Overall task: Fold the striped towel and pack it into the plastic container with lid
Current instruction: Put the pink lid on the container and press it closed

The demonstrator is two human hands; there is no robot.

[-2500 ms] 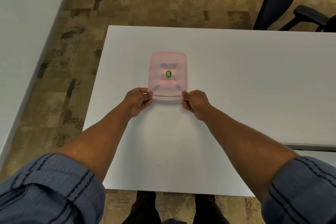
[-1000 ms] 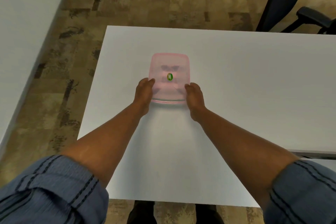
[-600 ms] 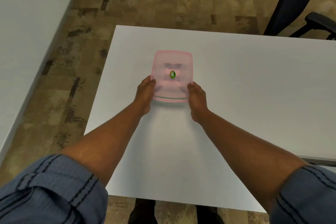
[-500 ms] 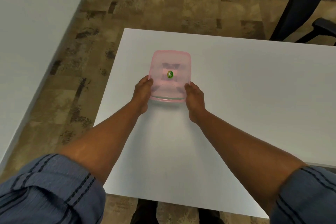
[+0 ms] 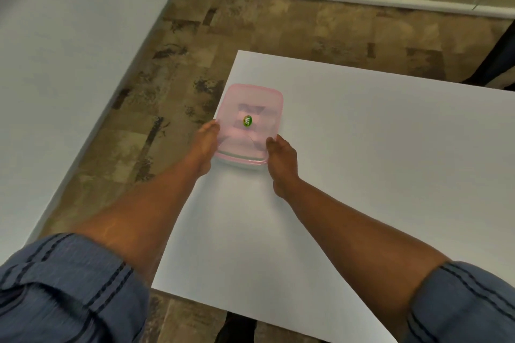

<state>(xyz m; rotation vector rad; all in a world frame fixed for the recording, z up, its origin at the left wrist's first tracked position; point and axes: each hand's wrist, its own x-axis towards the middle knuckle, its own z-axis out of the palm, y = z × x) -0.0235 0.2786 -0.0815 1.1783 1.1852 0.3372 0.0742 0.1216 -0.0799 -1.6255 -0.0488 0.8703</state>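
A pink see-through plastic container (image 5: 264, 103) with its lid on sits at the left edge of the white table (image 5: 376, 175). A green oval sticker (image 5: 247, 121) marks the lid's middle. A pale shape shows faintly through the lid; I cannot tell what it is. My left hand (image 5: 204, 147) presses flat against the container's left side and my right hand (image 5: 281, 159) against its near right corner. No striped towel lies in the open.
The container's left side reaches the table's left edge, over the brown patterned floor (image 5: 167, 120). A white wall (image 5: 69, 64) runs along the left. A dark office chair (image 5: 498, 58) stands at the far right.
My hands went from pinching the lid's near corners to holding the container's sides. The container has slid left to the table's left edge, and my view has turned left.
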